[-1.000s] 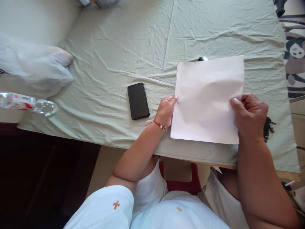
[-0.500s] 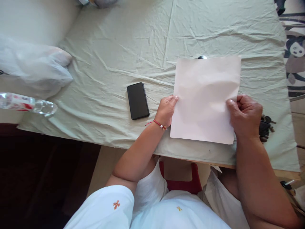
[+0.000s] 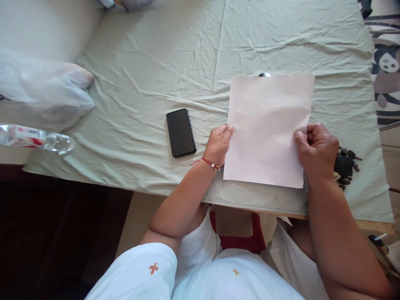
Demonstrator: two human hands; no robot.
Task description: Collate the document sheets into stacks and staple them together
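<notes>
Both hands have hold of the paper [image 3: 267,129], one at each side edge. The left hand [image 3: 219,143] pinches the left edge about halfway along, its thumb lying on the upper face and its fingers mostly hidden beneath. The right hand [image 3: 318,150] is curled closer to a fist, with the thumb pressed on the paper near the right edge and the fingers folded in. The paper is white, blank on the face that shows and slightly buckled across the middle. It is near the front edge of the worktop [image 3: 376,227], right of centre; whether it touches the surface below cannot be told. Whether it is one sheet or several cannot be told either.

A pale green, creased cloth [image 3: 156,62] covers the worktop. Just past the far edge of the paper, a small shiny round thing [image 3: 264,74] shows in part. The phone [image 3: 181,133] lies flat, dark screen up, to the left of the left hand. The keys [image 3: 345,164] lie just beside the right hand, on its outer side. Well apart at the far left, a clear bottle [image 3: 34,138] lies on its side near a white plastic bag [image 3: 43,89]. A red bracelet [image 3: 211,163] circles the left wrist.
</notes>
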